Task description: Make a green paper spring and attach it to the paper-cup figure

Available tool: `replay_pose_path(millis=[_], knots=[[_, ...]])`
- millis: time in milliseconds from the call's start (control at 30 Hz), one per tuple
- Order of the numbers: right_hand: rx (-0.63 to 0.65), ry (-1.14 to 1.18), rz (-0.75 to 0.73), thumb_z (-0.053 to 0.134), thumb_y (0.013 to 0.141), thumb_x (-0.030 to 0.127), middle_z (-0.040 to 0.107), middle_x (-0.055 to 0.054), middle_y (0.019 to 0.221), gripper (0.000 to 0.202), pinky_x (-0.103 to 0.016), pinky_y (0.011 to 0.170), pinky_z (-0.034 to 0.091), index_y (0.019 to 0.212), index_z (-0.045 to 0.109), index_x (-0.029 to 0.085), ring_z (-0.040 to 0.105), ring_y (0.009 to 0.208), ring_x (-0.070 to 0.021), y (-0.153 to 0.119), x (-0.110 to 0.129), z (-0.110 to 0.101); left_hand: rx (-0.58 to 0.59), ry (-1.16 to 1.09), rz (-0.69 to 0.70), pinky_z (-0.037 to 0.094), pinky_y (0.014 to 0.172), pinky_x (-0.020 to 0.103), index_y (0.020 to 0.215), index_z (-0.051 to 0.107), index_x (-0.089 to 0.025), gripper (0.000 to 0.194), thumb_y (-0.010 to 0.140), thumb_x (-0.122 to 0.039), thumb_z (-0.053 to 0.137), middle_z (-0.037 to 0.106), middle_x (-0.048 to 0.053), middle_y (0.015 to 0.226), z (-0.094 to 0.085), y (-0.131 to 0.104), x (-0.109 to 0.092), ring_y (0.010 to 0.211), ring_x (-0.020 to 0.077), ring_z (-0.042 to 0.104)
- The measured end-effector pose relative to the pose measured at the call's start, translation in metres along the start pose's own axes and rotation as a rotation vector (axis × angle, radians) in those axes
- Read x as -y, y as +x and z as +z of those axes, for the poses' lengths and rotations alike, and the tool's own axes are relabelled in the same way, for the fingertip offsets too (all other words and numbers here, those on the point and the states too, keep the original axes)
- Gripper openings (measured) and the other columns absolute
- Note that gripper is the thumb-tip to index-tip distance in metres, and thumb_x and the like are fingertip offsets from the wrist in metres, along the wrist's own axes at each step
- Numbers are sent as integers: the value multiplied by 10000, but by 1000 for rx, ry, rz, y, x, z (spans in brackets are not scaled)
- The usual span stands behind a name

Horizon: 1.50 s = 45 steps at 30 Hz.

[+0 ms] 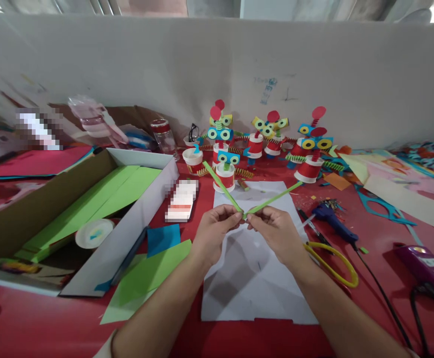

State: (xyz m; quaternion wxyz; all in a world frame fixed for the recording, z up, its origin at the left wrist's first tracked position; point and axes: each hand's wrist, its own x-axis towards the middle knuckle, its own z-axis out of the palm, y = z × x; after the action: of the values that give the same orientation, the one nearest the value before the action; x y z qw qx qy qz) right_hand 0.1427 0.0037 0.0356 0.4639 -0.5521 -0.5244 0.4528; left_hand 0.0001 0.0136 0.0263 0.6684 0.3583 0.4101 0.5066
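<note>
Two green paper strips (274, 197) form a V, and their near ends meet between my fingertips. My left hand (217, 226) pinches the joined end from the left side. From the right, my right hand (272, 226) pinches it too, thumb against fingers. Both hands are over a white sheet (254, 278) lying on the red table. Just beyond the left strip stands a small paper-cup figure (224, 176) with round eyes and springy folded-paper arms. The far tip of the right strip reaches near another red-and-white cup figure (308, 169).
A white box (157, 199) with green paper sits left, beside a phone (181, 200) and green sheets (153, 273). Right lie a blue glue gun (334, 221), yellow-handled scissors (351, 268) and a purple device (425, 266). A glass jar (164, 139) stands behind.
</note>
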Motion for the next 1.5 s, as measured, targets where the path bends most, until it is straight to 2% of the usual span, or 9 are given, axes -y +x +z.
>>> replay_pose_path(millis=[333, 433, 600, 700, 900, 1100, 1200, 1333, 1500], knots=[[-34, -415, -333, 587, 761, 280, 696, -32, 718, 130, -274, 628, 472, 748, 673, 184, 614, 636, -165, 1, -3, -6, 25, 361, 107, 398, 635, 280, 659, 692, -157, 137, 651, -290, 722, 639, 27, 667, -4, 2, -2, 657, 152, 545], [-17, -389, -300, 586, 780, 307, 696, -31, 729, 145, -277, 635, 473, 776, 666, 186, 618, 656, -171, 1, -5, -5, -18, 368, 126, 395, 639, 283, 628, 680, -162, 117, 636, -273, 717, 632, 24, 651, -4, 2, -2, 656, 153, 536], [77, -197, -210, 574, 823, 359, 677, -16, 714, 185, -255, 616, 472, 788, 648, 193, 617, 659, -158, 0, -5, 2, -106, 146, 107, 391, 630, 287, 591, 656, -163, 140, 570, -266, 748, 596, 6, 594, 1, 2, 4, 629, 150, 521], [79, -106, -168, 591, 829, 377, 670, -14, 730, 192, -245, 644, 480, 777, 626, 196, 620, 685, -151, 0, -5, 4, -143, 56, 90, 408, 653, 295, 591, 670, -156, 141, 560, -263, 756, 615, 16, 593, 4, 0, 6, 635, 157, 544], [37, -56, -155, 627, 822, 404, 652, -11, 730, 211, -241, 648, 474, 831, 640, 193, 604, 695, -149, -1, -8, 3, -79, -77, 0, 415, 697, 303, 617, 688, -148, 161, 558, -272, 772, 644, 25, 622, 7, -2, 2, 647, 154, 554], [-20, -126, -174, 606, 826, 391, 626, -1, 673, 206, -239, 575, 444, 792, 637, 189, 560, 608, -134, -2, -7, 3, -22, 56, 121, 408, 691, 272, 621, 688, -159, 118, 652, -267, 723, 642, 12, 632, 6, -2, -3, 675, 142, 552], [-16, -72, -159, 613, 822, 391, 647, -11, 690, 209, -244, 605, 468, 809, 651, 186, 589, 642, -142, -3, -4, 3, -2, 81, 149, 423, 699, 270, 654, 704, -156, 120, 678, -272, 725, 664, 20, 666, 4, -2, -2, 695, 146, 571], [4, 53, -132, 645, 796, 370, 703, -37, 795, 226, -281, 702, 519, 916, 673, 181, 643, 743, -169, -5, -2, 7, -38, -50, 96, 446, 683, 275, 692, 726, -147, 157, 669, -299, 753, 674, 27, 640, 4, -1, 0, 650, 141, 579], [-6, 39, -160, 669, 780, 323, 726, -53, 855, 196, -301, 728, 532, 911, 698, 180, 653, 758, -173, -8, -6, 11, -41, -83, 102, 457, 705, 264, 660, 716, -157, 143, 659, -288, 772, 676, 17, 636, 6, -1, 2, 668, 136, 584]])
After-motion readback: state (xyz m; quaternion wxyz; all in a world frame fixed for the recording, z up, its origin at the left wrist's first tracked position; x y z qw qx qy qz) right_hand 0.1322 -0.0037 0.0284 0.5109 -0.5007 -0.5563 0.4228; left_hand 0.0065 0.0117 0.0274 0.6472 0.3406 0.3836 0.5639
